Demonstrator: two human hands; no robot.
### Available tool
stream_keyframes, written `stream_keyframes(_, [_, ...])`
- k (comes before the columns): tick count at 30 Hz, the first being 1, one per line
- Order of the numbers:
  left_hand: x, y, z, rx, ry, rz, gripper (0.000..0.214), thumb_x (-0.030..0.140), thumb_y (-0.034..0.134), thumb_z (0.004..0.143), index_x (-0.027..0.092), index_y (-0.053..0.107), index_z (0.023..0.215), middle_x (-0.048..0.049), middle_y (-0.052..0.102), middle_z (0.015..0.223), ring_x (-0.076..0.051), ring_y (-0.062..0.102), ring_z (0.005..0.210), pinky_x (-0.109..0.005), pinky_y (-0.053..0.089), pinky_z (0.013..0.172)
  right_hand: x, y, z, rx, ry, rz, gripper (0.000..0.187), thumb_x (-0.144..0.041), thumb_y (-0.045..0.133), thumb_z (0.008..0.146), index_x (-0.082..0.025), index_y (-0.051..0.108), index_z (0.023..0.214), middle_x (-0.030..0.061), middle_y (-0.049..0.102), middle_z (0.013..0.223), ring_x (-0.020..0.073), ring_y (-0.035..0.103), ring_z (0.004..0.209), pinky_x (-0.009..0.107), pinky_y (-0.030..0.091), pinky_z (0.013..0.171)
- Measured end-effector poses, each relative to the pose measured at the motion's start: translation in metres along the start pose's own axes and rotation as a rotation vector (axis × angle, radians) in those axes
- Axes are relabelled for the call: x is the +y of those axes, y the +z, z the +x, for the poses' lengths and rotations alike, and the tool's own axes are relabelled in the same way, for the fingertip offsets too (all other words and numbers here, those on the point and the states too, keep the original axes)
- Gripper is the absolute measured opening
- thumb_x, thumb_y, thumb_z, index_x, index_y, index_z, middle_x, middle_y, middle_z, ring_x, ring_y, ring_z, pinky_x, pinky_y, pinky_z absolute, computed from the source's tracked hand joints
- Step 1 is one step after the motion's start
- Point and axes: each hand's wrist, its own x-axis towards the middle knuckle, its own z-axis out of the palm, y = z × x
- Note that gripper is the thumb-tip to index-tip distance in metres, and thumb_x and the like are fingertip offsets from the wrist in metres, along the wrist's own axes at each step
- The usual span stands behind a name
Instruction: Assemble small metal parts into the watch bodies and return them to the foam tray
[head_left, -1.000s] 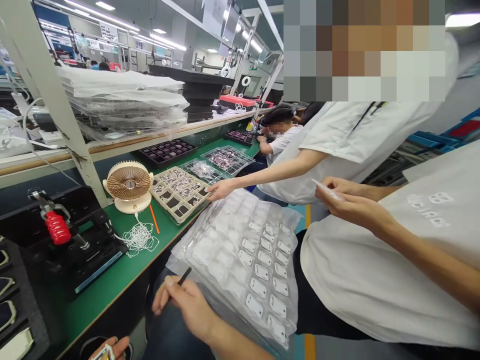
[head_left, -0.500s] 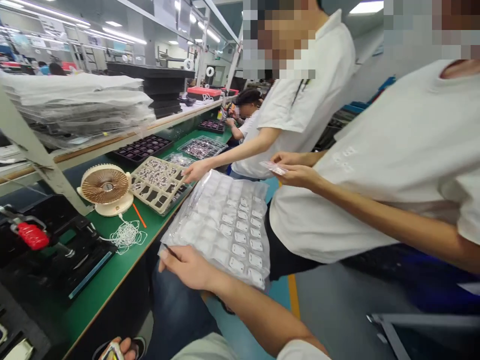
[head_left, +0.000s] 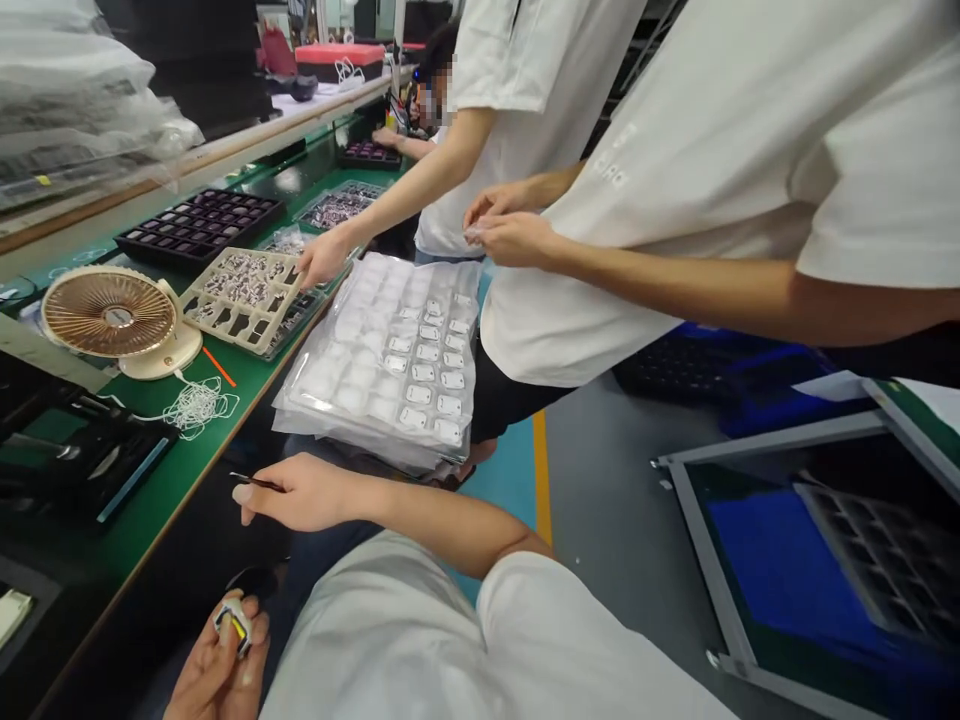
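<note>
Low in the head view, my left hand (head_left: 217,660) is closed around a small white case (head_left: 233,626) with a yellow strip inside. My right hand (head_left: 304,492) pinches dark tweezers (head_left: 259,482), their tips pointing left. Just beyond it lies a stack of clear blister trays (head_left: 322,365), several pockets holding white rounded plates (head_left: 423,373). My right hand is apart from the trays. A co-worker's hand (head_left: 324,258) touches a beige compartment tray (head_left: 262,352) of small parts. Another person's hands (head_left: 506,232) hold a small piece I cannot make out.
On the green bench (head_left: 142,520) stand a beige fan (head_left: 112,315), a tangled white cable (head_left: 196,402), a black fixture (head_left: 75,440) and a black tray (head_left: 202,225). Two co-workers stand close on the right. A metal-framed rack (head_left: 697,530) is at the lower right.
The camera has tipped down and shifted right. My right hand with the tweezers has drawn back from the blister trays toward my body. My left hand and the white case have come further into view.
</note>
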Motion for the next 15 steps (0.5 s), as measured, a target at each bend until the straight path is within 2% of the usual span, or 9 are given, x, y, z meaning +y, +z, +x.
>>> stream_keyframes(2, [-0.008,0.007,-0.007,-0.058,0.013,-0.053,0.05,0.018,0.098,0.059,0.02,0.079,0.105,-0.0012,0.076,0.088,-0.013,0.069,0.073,-0.017,0.061,0.069,0.007,0.008,-0.006,-0.028,0.03,0.083,0.044,-0.046,0.048,0.11,-0.02,0.077,0.09,-0.0048,0.066,0.074,0.0078,0.059,0.067,0.019,0.045,0.068])
stream_keyframes(5, [-0.014,0.017,-0.018,-0.079,0.044,-0.076,0.05,0.018,0.101,0.056,0.018,0.079,0.101,-0.0021,0.073,0.084,-0.011,0.064,0.067,-0.011,0.051,0.051,0.019,0.021,-0.013,-0.064,0.083,0.295,0.063,-0.069,0.042,0.106,-0.017,0.075,0.091,-0.0031,0.062,0.07,0.0083,0.057,0.057,0.021,0.047,0.061])
stream_keyframes(7, [-0.016,0.024,-0.025,-0.052,0.074,-0.077,0.049,0.021,0.1,0.058,0.017,0.079,0.101,-0.0045,0.074,0.086,-0.013,0.065,0.068,-0.014,0.051,0.05,0.026,0.027,-0.017,-0.02,0.036,0.412,0.077,-0.084,0.04,0.097,-0.016,0.073,0.086,0.0007,0.066,0.075,0.0104,0.059,0.062,0.024,0.05,0.065])
stream_keyframes(10, [-0.016,0.033,-0.031,-0.016,0.103,-0.087,0.048,0.026,0.098,0.064,0.015,0.079,0.106,-0.0118,0.079,0.098,-0.018,0.067,0.071,-0.021,0.053,0.051,0.029,0.026,-0.021,0.141,-0.082,0.448,0.083,-0.089,0.036,0.094,-0.016,0.072,0.077,0.0042,0.068,0.08,0.0125,0.059,0.075,0.025,0.049,0.074])
stream_keyframes(13, [-0.015,0.041,-0.028,0.017,0.12,-0.098,0.048,0.03,0.097,0.066,0.013,0.08,0.108,-0.0185,0.08,0.112,-0.019,0.068,0.069,-0.024,0.052,0.05,0.028,0.02,-0.022,0.243,-0.043,0.533,0.083,-0.087,0.036,0.096,-0.016,0.069,0.069,-0.0006,0.056,0.061,0.0086,0.046,0.054,0.023,0.038,0.055])
stream_keyframes(15, [-0.014,0.044,-0.023,0.026,0.135,-0.105,0.049,0.031,0.097,0.065,0.013,0.08,0.107,-0.0203,0.08,0.113,-0.019,0.067,0.067,-0.024,0.049,0.048,0.028,0.019,-0.021,0.198,0.025,0.627,0.083,-0.088,0.04,0.094,-0.014,0.072,0.074,-0.0028,0.052,0.054,0.0072,0.044,0.042,0.023,0.032,0.046])
